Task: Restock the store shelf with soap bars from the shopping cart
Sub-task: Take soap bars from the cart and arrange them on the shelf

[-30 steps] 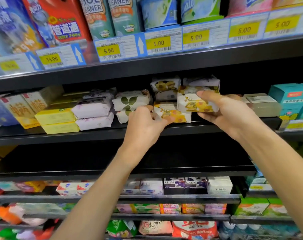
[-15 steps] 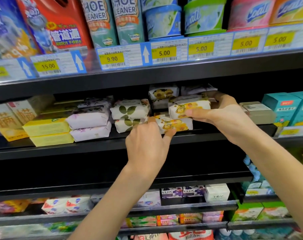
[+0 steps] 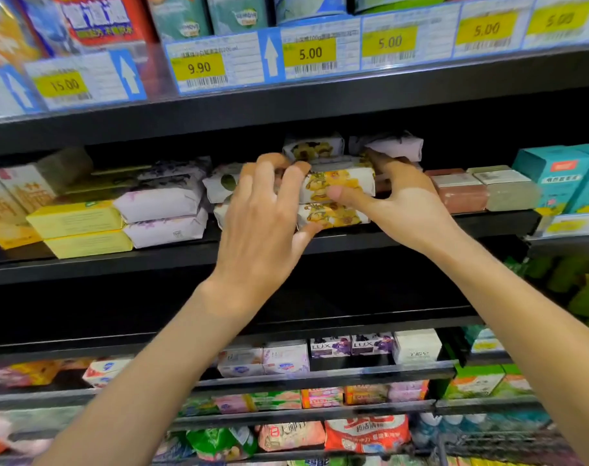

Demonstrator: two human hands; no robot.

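Gripping the yellow-flowered soap bar (image 3: 337,183) in my right hand (image 3: 407,203), I see its long axis running along the shelf (image 3: 421,230) edge, atop another; my spread left hand (image 3: 263,210) touches its left end.

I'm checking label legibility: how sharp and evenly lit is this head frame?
Head view: the 9.90 price tag reads clearly; the 15.00 tag and far-right tags smear with blur; wide-angle bending curves the shelf edge; under-shelf gaps fall into deep shadow; both hands look soft.
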